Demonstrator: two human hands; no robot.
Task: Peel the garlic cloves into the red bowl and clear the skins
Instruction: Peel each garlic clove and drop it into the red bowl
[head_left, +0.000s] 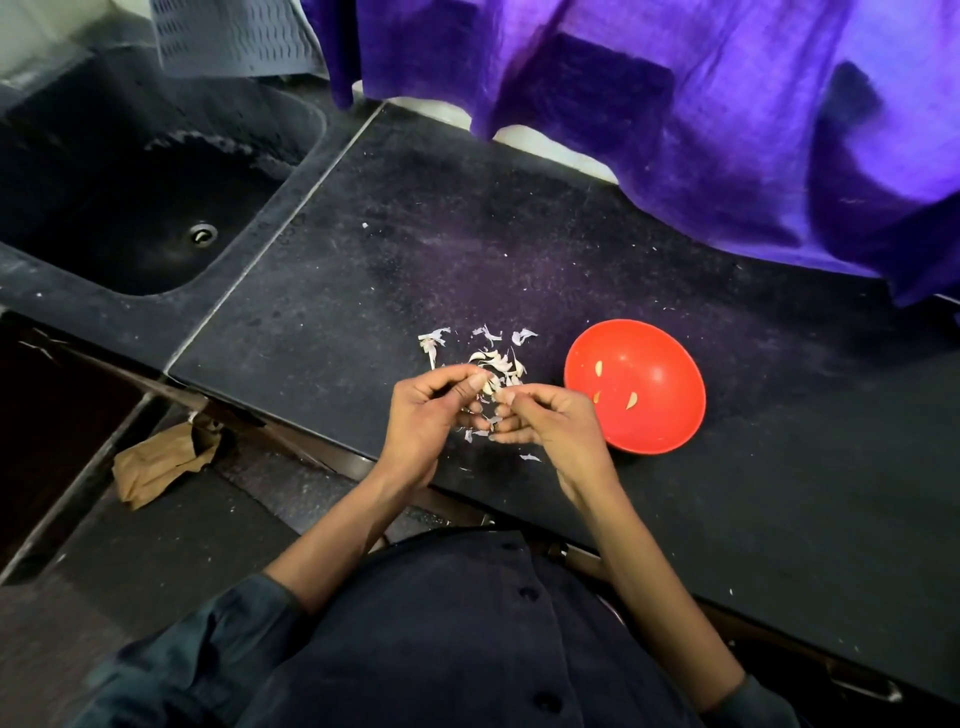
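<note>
Head view: left hand (423, 415) and right hand (550, 423) pinch garlic clove (492, 387) between them.

Single view only, head-worn camera, wide-angle; straight edges bow toward frame borders. Looks forward and steeply down from above person's chest; dark shirt (441, 639) fills bottom centre, both forearms run up from bottom edge. Near range: left hand (423, 415) and right hand (550, 423) sit mid-frame over counter (519, 249) near edge. Counter runs diagonally, sink (156, 197) at upper left, purple cloth (701, 104) along far edge, floor at lower left. No second view to share with.
</note>
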